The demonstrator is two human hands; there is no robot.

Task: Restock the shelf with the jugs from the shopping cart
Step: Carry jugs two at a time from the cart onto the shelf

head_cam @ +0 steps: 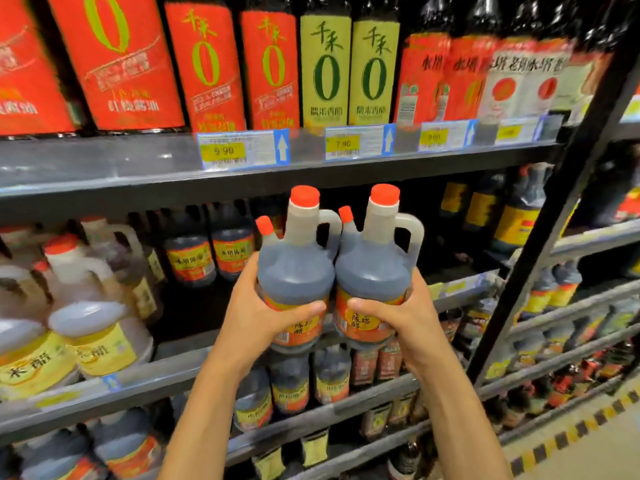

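I hold two dark vinegar jugs side by side in front of the middle shelf (180, 344). Each has a red cap, a small red spout cap, a grey handle and an orange label. My left hand (263, 317) grips the left jug (294, 268) round its lower body. My right hand (391, 313) grips the right jug (374, 268) the same way. The jugs touch each other and are upright, level with a dark gap on the shelf behind them. The shopping cart is out of view.
Pale rice-vinegar jugs (93, 317) with yellow labels stand on the shelf at left. Dark bottles (211, 251) stand at the back of the gap. Tall red and green bottles fill the shelf above (138, 161). A black upright post (540, 244) rises at right.
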